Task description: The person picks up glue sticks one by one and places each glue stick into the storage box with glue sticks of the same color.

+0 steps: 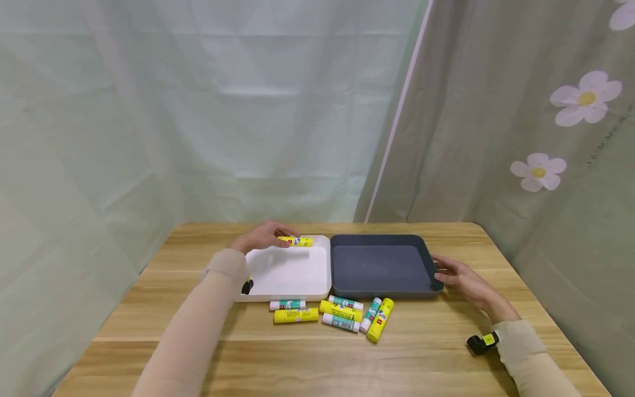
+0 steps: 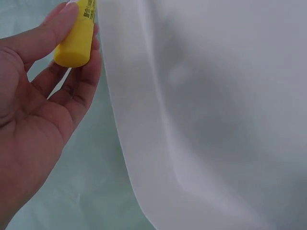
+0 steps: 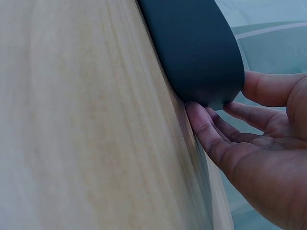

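Note:
Between thumb and fingers my left hand (image 1: 263, 237) pinches a yellow glue stick (image 1: 301, 241), held above the back part of a white tray (image 1: 317, 281). In the left wrist view the yellow end of the glue stick (image 2: 76, 48) points out of the grip, beside the tray's pale wall (image 2: 129, 96). My right hand (image 1: 463, 281) grips the right side of a dark blue-grey tray (image 1: 382, 267). The right wrist view shows the thumb at the rim of the dark tray (image 3: 201, 52) and the fingertips (image 3: 194, 110) at its lower edge.
In front of the trays lie several glue sticks: yellow ones such as this glue stick (image 1: 380, 321), and white-and-green ones such as this smaller glue stick (image 1: 288, 305). The trays stand side by side on a wooden table (image 1: 297, 364). Curtains (image 1: 297, 110) hang behind it.

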`<state>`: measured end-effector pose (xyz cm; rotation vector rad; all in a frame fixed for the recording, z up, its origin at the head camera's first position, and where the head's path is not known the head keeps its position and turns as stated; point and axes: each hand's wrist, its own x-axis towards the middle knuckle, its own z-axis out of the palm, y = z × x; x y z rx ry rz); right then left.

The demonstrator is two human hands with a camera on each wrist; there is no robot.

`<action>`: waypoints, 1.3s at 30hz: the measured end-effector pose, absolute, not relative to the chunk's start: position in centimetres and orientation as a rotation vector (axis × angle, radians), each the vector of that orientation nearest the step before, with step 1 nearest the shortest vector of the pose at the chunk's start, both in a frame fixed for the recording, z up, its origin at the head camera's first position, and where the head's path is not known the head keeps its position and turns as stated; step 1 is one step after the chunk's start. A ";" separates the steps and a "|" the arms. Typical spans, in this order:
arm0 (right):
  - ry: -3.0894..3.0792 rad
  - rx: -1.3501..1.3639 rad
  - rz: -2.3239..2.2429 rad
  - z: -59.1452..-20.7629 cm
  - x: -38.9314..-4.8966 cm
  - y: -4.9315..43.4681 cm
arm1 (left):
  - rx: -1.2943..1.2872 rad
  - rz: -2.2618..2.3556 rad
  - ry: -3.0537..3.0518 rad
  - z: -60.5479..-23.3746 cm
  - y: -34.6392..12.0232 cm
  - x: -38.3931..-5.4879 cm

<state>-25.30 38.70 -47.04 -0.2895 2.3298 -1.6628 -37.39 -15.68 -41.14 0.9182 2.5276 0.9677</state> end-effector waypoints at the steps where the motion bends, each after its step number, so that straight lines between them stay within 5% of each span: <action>1: 2.328 -0.288 -1.664 -47.1 -25.3 38.7 | 0.939 0.962 2.528 -41.2 -15.7 -37.4; 39: 2.300 -0.302 -1.659 -46.8 -25.8 38.2 | 0.710 0.796 2.620 -42.7 -16.6 -36.8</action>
